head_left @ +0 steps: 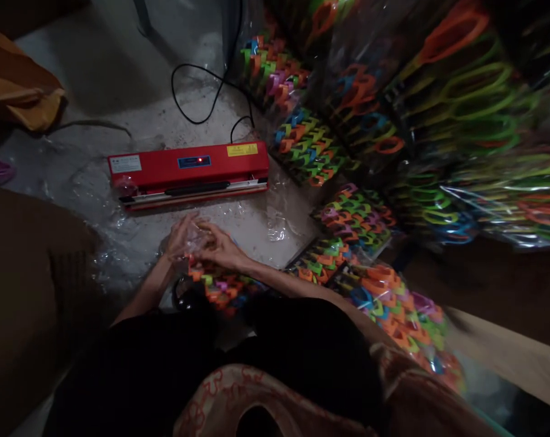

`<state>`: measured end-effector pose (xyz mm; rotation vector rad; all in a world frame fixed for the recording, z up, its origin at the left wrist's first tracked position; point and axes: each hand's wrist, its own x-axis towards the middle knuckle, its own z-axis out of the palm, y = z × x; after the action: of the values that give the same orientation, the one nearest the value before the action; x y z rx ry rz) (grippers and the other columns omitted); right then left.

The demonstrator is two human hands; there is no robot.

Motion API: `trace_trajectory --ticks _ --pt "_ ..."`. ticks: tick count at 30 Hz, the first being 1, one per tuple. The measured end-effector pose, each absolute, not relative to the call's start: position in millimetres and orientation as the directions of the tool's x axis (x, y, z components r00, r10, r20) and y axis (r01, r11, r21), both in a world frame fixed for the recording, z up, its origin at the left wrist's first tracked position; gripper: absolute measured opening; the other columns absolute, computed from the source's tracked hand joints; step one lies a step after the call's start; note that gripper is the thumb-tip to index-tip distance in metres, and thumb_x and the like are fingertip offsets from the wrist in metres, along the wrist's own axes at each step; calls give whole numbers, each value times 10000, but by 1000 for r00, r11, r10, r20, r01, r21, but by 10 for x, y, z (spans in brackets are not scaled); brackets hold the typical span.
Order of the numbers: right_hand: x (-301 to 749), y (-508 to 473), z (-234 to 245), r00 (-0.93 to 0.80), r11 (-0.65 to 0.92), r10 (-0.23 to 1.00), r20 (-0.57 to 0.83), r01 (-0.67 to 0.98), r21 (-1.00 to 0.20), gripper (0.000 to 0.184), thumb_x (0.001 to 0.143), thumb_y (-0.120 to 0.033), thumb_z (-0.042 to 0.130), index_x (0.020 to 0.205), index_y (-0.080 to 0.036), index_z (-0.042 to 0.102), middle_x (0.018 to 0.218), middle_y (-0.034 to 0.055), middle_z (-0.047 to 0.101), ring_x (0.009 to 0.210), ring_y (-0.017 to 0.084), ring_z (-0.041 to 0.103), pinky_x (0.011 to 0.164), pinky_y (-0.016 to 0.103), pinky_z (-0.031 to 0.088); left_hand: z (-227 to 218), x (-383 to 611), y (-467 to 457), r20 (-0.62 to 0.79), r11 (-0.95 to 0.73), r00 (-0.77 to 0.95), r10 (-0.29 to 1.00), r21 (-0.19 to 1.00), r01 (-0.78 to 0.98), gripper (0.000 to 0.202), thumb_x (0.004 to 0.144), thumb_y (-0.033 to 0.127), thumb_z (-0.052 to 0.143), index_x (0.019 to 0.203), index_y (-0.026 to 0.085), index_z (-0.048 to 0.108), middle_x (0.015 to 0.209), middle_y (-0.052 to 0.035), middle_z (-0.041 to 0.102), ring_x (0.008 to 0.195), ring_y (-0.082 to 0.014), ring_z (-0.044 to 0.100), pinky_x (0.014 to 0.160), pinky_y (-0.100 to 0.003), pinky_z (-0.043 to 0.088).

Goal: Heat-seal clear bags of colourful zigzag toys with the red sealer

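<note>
Both hands meet just in front of a red impulse sealer, whose small red light is lit. My left hand is closed on the mouth of a clear plastic bag. From the other side my right hand pinches the same film, its fingers bent. Below them, between my knees, lies a pack of small scissors with orange, green and purple handles, partly hidden by my right arm and legs. It appears to be inside the bag. The sealer's dark-handled arm lies down along its front edge.
Bagged scissor packs run down the right side, with larger scissors behind them. Loose clear film covers the floor at left beside a cardboard box. A black cord loops behind the sealer. An orange sack is at far left.
</note>
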<state>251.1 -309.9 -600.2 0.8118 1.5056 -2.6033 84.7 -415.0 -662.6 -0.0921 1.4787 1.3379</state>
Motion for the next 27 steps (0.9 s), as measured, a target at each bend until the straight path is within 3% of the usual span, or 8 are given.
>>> trace_trajectory --ticks 2,5,11,15,18,21,24,27 --pt "2641 -2883 -5933 -939 -379 89 -332 276 -883 628 911 -388 955 1488 -275 735 1066 0 825 866 192 784 800 313 682 -6610 748 -4121 -740 368 -352 573 616 -697 620 993 793 815 1260 235 849 1379 -151 864 1190 -368 838 898 -441 710" --pt "2694 -2421 -5952 -941 -4 135 -309 312 -950 557 968 -264 857 1519 -245 779 1388 82 830 1039 218 807 951 366 690 -6648 593 -4129 -768 410 -402 499 618 -671 643 1052 804 738 1257 205 853 1339 -167 867 1222 -362 835 880 -399 703" --pt "2243 -2149 -6202 -914 523 40 -403 363 -771 828 860 -54 760 1654 -284 714 1700 93 731 1518 354 711 1245 484 610 -6609 519 -4282 -729 350 -500 467 672 -652 476 1086 571 760 1435 251 807 1512 -110 835 1379 -323 792 1013 -365 688" --pt "1983 -2164 -6342 -910 480 106 -401 400 -781 858 811 -56 801 1630 -304 733 1681 89 750 1501 388 718 1182 459 614 -6499 600 -4236 -595 280 -544 592 785 -553 677 741 334 990 1399 277 840 1562 -111 813 1555 -337 695 1217 -364 616" --pt "1915 -2125 -6391 -881 372 202 -428 473 -799 594 740 -17 829 1273 -276 869 1346 63 865 1318 372 778 1027 377 592 -6449 612 -4127 -619 449 -538 573 786 -425 417 594 197 965 1002 227 880 1123 -106 878 1286 -371 797 1117 -401 650" --pt "2039 -2054 -6360 -857 396 267 -441 515 -760 252 779 19 772 858 -221 761 1041 63 810 1120 322 762 908 344 509 -6416 480 -4114 -581 599 -628 517 770 -219 190 668 171 945 696 232 767 808 -55 754 1099 -341 776 1068 -416 642" --pt "2336 -1996 -6312 -796 381 513 -322 547 -745 183 956 -55 678 965 -226 743 1278 90 779 1186 303 713 948 354 508 -6419 306 -4246 -440 632 -775 453 772 -68 289 706 133 989 665 231 720 814 -52 668 1290 -343 706 1192 -409 586" --pt "2590 -2062 -6355 -549 48 762 -344 577 -815 209 1037 -298 792 1229 -226 747 1369 110 760 1184 273 692 990 348 554 -6504 309 -4418 -393 513 -870 298 834 -202 255 800 197 994 842 241 746 943 -44 662 1327 -297 671 1114 -347 608"
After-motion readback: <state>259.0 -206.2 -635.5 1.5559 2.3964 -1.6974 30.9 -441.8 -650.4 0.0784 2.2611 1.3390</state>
